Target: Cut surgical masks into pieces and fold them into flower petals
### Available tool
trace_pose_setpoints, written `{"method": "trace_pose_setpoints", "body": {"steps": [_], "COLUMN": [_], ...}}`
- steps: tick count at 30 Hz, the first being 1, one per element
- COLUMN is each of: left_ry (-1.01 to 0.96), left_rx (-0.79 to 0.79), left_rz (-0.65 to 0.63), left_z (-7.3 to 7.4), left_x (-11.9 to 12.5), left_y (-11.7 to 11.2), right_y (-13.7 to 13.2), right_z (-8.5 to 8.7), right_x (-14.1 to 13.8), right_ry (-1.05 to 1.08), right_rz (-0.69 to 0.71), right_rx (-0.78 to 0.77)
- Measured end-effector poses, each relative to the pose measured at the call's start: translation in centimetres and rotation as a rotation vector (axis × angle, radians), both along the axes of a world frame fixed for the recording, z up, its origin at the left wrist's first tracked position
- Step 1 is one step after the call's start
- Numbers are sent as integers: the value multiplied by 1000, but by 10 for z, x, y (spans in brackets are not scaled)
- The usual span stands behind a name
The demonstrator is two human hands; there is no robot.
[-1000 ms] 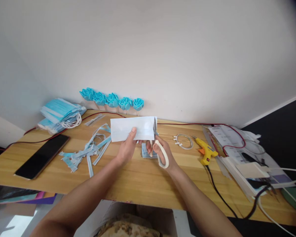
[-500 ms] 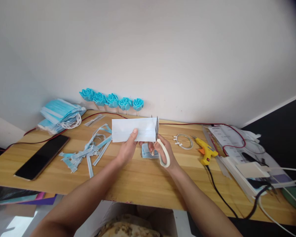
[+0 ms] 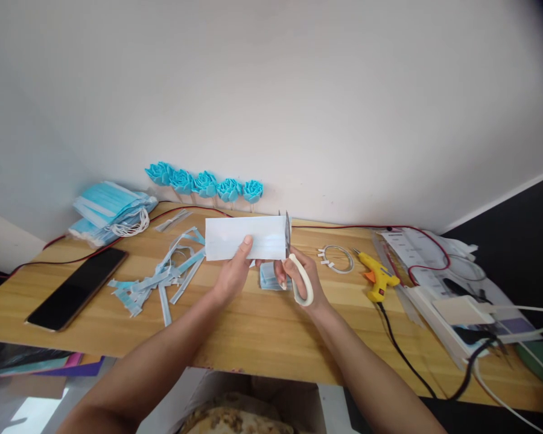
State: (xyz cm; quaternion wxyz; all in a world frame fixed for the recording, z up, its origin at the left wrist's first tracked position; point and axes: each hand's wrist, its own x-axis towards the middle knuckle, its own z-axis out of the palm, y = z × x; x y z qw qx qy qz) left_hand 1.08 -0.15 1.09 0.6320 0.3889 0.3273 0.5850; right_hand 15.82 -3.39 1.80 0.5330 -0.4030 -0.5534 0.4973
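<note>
My left hand [image 3: 235, 270] pinches a pale face mask [image 3: 244, 236] near its lower edge, thumb in front and fingers hidden behind. The mask is held up above the table with its whitish side towards me. In my right hand [image 3: 308, 274] is a pair of scissors [image 3: 302, 283] with cream handles. Its blades point away and stand at the right edge of the mask, one in front and one partly behind it. A folded blue mask piece [image 3: 271, 277] lies on the table beneath my hands.
Cut blue strips [image 3: 167, 271] and a phone [image 3: 79, 288] lie to the left, before a stack of masks [image 3: 111, 208]. Several blue flowers [image 3: 206, 184] lean on the wall. On the right are a wire ring [image 3: 339, 259], a yellow glue gun [image 3: 377, 277] and a power strip [image 3: 443, 325].
The scissor blades have opened a little at the mask's right edge, and my right hand has shifted very slightly. The mask and my left hand stay in place.
</note>
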Motion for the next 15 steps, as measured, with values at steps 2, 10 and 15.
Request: {"method": "trace_pose_setpoints", "body": {"steps": [2, 10, 15], "left_ry": [-2, -1, -19], "left_rx": [-4, -5, -5], "left_rz": [-6, -15, -17], "left_z": [1, 4, 3], "left_x": [0, 0, 0], "left_y": [0, -1, -1], "right_y": [0, -1, -1], "right_z": [0, -1, 0], "right_x": [0, -1, -2], "right_ry": [12, 34, 56], "right_rz": [2, -4, -20], "right_rx": [-6, -11, -39]}}
